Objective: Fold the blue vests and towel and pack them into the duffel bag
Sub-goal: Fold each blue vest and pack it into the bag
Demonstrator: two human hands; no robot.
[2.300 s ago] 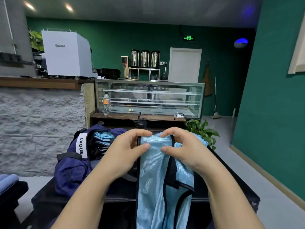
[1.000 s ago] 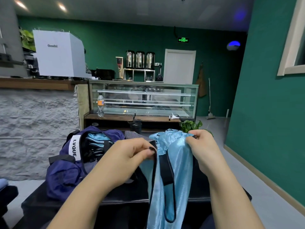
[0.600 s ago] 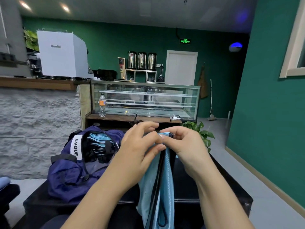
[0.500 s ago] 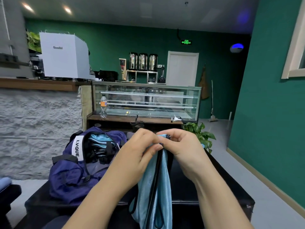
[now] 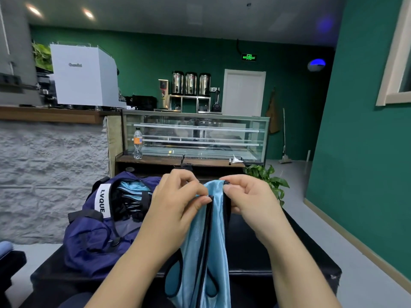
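Blue vest (image 5: 216, 241) is hanging straight down between both hands, held up over the near edge of a black bench (image 5: 249, 241). Left hand (image 5: 175, 207) pinches the top edge with thumb and fingertips, right hand (image 5: 249, 201) pinches the same top edge just beside it, so the 2 grips are nearly touching and the fabric is bunched narrow. Both hands are clearly closed on the cloth, nothing loose.

The thing that matters for what comes next: the vest's long axis runs top to bottom, dropping away below the hands and out of view at the bottom. The duffel bag (image 5: 93, 236) sits on the bench off to the left, unzipped, with blue fabric already showing inside. I think those are folded vests, but it's dark in there so hard to be sure. So the bag is on the left hand's side, near it, and the vest would have to swing left to go in. Looks to me like it still needs at least 1 more fold first.
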